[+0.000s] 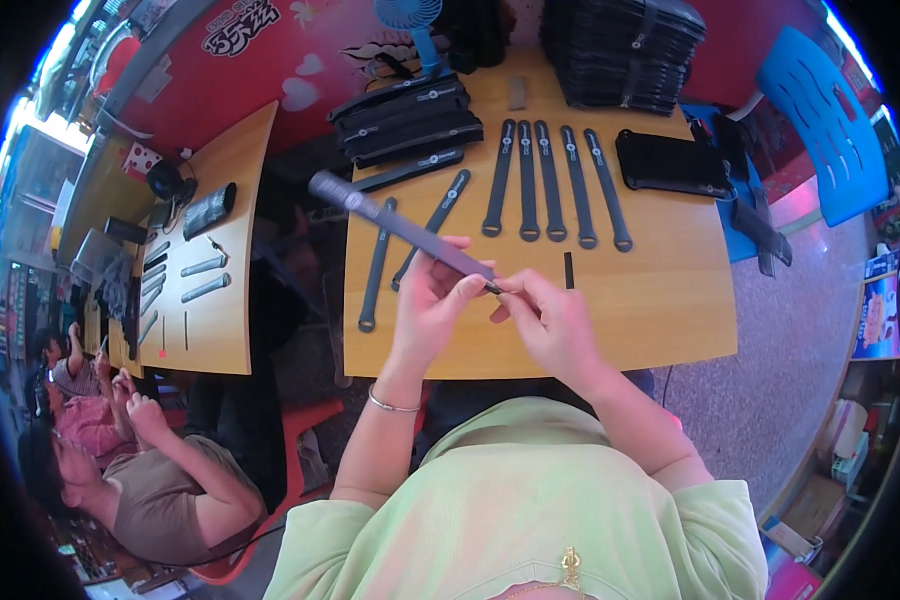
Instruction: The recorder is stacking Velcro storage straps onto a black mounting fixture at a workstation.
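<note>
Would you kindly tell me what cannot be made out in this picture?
Head view: near end of the held grey strap, partly covered by the left hand and right hand.
Head view: top of the blue fan, cut off by the upper edge.
Head view: dark bit between the hands, too small.

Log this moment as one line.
left hand: grips dark strap | right hand: pinches its near end | table: row of five straps, short black strip

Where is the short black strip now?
In the head view, right of centre, the strip lies on the table between the right hand and the row of five straps.
</note>
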{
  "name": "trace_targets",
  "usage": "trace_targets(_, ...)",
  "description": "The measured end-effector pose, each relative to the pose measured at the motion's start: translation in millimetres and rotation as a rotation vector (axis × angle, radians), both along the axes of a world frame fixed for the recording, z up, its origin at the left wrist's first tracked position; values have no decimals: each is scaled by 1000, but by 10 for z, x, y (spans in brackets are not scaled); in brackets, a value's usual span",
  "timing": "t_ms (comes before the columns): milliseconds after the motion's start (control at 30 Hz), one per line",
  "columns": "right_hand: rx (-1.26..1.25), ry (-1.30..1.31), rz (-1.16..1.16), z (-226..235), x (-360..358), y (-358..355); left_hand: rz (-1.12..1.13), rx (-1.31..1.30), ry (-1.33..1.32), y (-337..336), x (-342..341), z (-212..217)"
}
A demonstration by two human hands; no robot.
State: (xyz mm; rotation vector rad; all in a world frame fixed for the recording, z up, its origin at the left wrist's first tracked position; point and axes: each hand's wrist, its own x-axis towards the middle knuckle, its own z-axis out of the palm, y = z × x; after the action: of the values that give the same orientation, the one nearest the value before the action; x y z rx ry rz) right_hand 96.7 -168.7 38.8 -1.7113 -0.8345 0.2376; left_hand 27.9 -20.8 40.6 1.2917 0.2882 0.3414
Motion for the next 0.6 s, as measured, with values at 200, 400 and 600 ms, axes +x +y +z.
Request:
trace_targets(200,-21,196,-29,32,20,31,176,102,-111,-271,79,-179)
trace_targets(400,-84,203,57,-3,67,-48,130,280,-46,-193,35,-378)
trace_targets(600,-155,268,133,19,107,-153,-25,406,-34,-126,2,-360)
